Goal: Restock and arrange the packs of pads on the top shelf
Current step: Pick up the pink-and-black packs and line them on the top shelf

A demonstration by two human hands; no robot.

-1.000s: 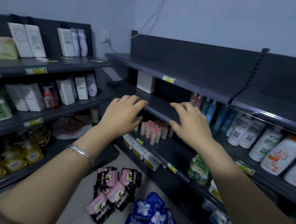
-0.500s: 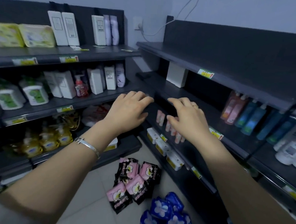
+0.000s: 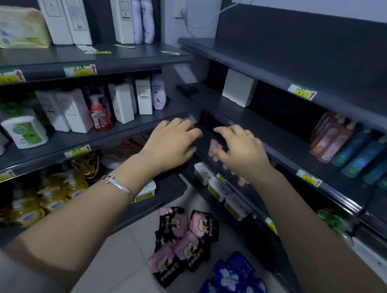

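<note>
Because the blue packs (image 3: 235,284) run off the bottom edge of the frame, only part of that heap shows, and the print on them and on the pink packs (image 3: 181,244) is too blurred to read. The right forearm covers much of the lower right shelves, and the small pink tubes (image 3: 214,147) behind the right hand (image 3: 238,151) are only a smear. The yellow bottles (image 3: 46,202) at lower left are likewise hard to make out. Both heaps lie on the floor (image 3: 115,262) at lower centre, well below the top shelf (image 3: 285,68) at upper right, and just beside each other. The pink packs lie flat, faces up, overlapping and turned at mixed angles, so no single long axis holds; the heap as a whole stretches up and down the frame. The blue packs also lie face up, tilted toward lower right. The left hand (image 3: 169,144), with a bracelet (image 3: 119,184) at the wrist, and the right hand hang palm down at mid-frame, near each other, fingers loosely spread and grasping nothing.
</note>
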